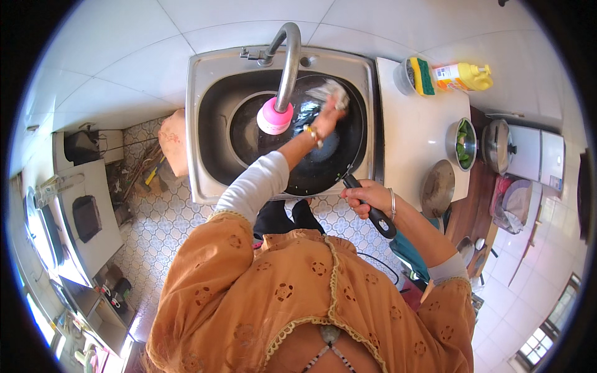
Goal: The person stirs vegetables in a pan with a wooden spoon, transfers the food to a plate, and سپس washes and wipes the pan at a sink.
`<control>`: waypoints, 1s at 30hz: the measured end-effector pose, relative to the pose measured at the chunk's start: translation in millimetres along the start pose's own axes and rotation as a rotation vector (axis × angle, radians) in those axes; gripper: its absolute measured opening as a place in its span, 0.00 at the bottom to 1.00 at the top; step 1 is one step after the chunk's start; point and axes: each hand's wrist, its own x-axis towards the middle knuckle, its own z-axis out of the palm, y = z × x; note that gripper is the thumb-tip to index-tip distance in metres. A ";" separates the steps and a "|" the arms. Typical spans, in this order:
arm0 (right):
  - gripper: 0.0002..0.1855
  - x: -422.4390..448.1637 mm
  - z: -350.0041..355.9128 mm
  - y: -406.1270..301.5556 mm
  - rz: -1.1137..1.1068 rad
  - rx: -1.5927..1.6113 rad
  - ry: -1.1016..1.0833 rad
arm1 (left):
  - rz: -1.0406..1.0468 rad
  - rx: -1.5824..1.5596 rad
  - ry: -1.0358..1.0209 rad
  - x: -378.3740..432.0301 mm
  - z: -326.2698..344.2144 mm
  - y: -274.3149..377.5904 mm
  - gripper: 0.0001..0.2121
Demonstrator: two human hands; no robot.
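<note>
A black wok point(298, 179) sits tilted in the steel sink point(205, 154), its inside wet and shiny. My right hand point(373, 198) grips its black handle point(382, 223) beyond the sink's front edge. Reaching across into the wok, my left hand point(330, 119) presses a pale, crumpled cloth point(336, 91) against the far right of its inner wall; the hand is slightly blurred. Small green bits cling near the handle joint. Under the wok, to the left, lies another dark round pan point(240, 126), partly covered. The faucet point(293, 56) with a pink spout head point(275, 119) hangs over both.
On the white counter point(406, 126) at right stand a plastic tub point(404, 77) with a yellow-green sponge point(422, 77), a yellow pump bottle point(461, 77), a steel bowl of green vegetables point(461, 142) and a round lid-like metal piece point(437, 186). Firewood point(144, 170) lies left of the sink.
</note>
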 end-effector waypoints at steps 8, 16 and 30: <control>0.09 -0.6 0.7 1.3 -0.037 -0.022 -0.005 | -0.031 0.274 -0.771 -154.1 -44.1 35.3 0.22; 0.09 -1.6 9.6 0.9 -0.115 -0.058 -0.023 | -0.053 1.558 -0.715 -147.7 -154.5 5.6 0.25; 0.15 -16.2 14.8 -4.0 -0.190 -0.246 0.133 | -0.466 1.400 -0.126 -95.5 -177.0 -51.5 0.13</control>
